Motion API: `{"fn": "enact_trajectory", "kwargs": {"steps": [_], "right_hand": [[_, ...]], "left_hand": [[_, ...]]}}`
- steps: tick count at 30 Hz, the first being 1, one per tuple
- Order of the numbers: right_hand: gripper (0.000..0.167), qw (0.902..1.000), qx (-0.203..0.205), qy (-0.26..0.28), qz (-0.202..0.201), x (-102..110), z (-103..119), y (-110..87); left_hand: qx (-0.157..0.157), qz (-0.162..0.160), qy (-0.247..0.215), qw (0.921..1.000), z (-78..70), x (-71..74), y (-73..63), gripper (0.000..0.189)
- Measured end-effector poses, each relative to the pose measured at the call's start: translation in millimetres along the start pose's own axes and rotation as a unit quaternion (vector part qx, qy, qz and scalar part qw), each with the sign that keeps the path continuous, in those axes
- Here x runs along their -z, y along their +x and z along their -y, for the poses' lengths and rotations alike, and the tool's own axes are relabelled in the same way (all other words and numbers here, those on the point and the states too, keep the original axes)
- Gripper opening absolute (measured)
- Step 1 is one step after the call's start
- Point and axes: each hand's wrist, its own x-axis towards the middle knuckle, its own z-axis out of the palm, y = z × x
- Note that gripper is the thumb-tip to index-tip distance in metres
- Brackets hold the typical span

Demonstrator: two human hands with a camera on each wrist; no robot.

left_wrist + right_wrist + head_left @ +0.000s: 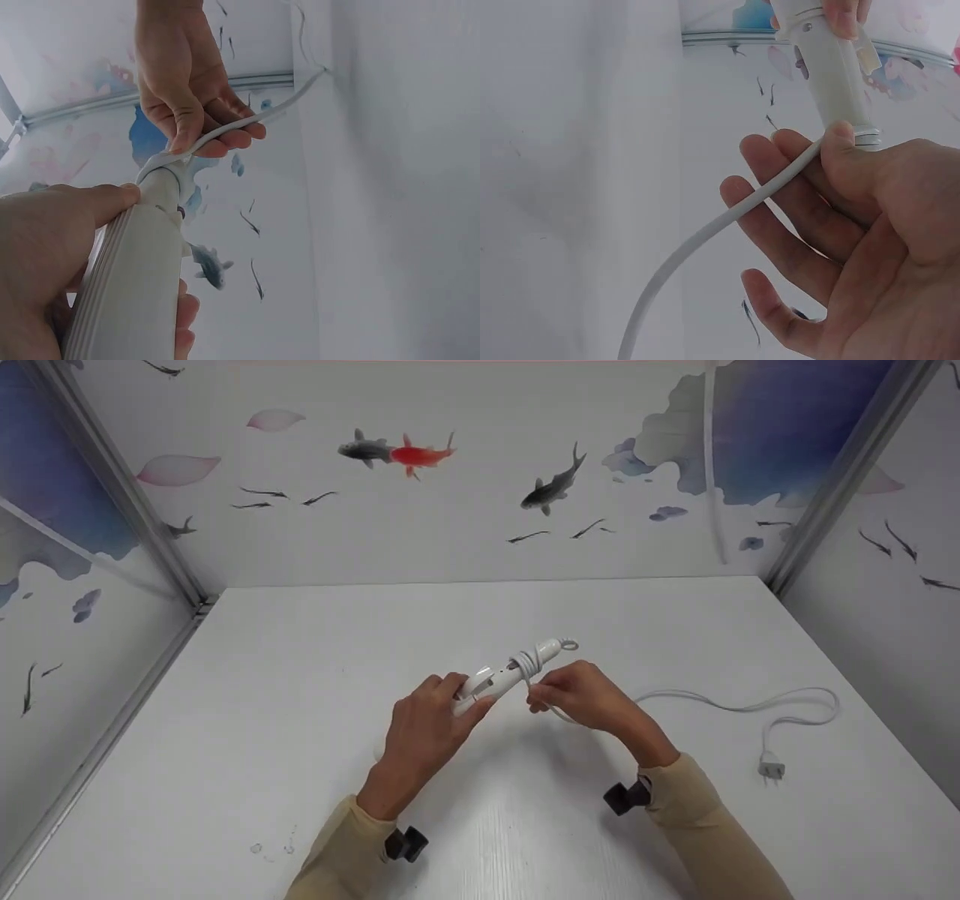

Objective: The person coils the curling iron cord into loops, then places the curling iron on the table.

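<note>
A white hair styling iron point(507, 681) is held slanting over the table, its cord end up and to the right. My left hand point(426, 727) grips its body, thumb along the near side. Several turns of the white cord point(527, 663) are wound round the handle near the cord end. Beside those turns, my right hand point(589, 697) pinches the cord between thumb and fingers. In the right wrist view, the cord point(697, 241) runs across the fingers from under the thumb. The left wrist view shows the iron's ribbed body point(135, 277); its lower end is mostly hidden behind my left hand.
The loose cord point(735, 709) trails right across the white table point(262, 697) and loops back to a two-pin plug point(771, 766). Printed panels with fish enclose the table at the back and sides. Small marks lie at the front left.
</note>
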Motion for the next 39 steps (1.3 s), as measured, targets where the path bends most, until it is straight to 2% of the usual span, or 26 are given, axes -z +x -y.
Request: {"fn": "enact_trajectory", "kwargs": {"steps": [3, 11, 13, 18, 21, 25, 32, 39], "right_hand": [[0.023, 0.9998, 0.002, 0.014, 0.014, -0.8, -2.0, 2.0], [0.029, 0.9943, 0.048, 0.060, 0.075, 4.3, -14.4, 4.1], [0.030, 0.9950, 0.034, 0.061, 0.072, 5.1, -17.5, 4.9], [0.032, 0.9973, -0.033, 0.049, 0.043, 4.9, -21.4, 7.4], [0.034, 0.9973, -0.043, 0.050, 0.034, 4.0, -20.4, 7.9], [0.034, 0.9978, -0.035, 0.052, 0.024, 2.8, -18.9, 8.1], [0.022, 0.9971, -0.006, 0.076, -0.003, 1.6, -20.8, 8.0], [0.014, 0.9978, 0.012, 0.057, -0.033, 0.0, -21.7, 7.4]], "left_hand": [[0.011, 0.003, -0.012, 0.9999, 0.9, 1.2, 0.6, 0.040], [0.055, 0.034, -0.072, 0.9953, -0.3, 12.3, 5.9, 0.048], [0.073, 0.048, -0.099, 0.9912, -0.5, 15.7, 6.9, 0.047], [0.104, 0.078, -0.156, 0.9793, 0.4, 22.0, 8.5, 0.045], [0.104, 0.089, -0.170, 0.9760, 2.0, 23.6, 8.8, 0.045], [0.093, 0.098, -0.174, 0.9755, 4.5, 24.4, 8.9, 0.044], [0.062, 0.111, -0.174, 0.9765, 6.9, 22.2, 7.3, 0.041], [0.053, 0.130, -0.172, 0.9750, 8.8, 21.3, 6.8, 0.043]]}}
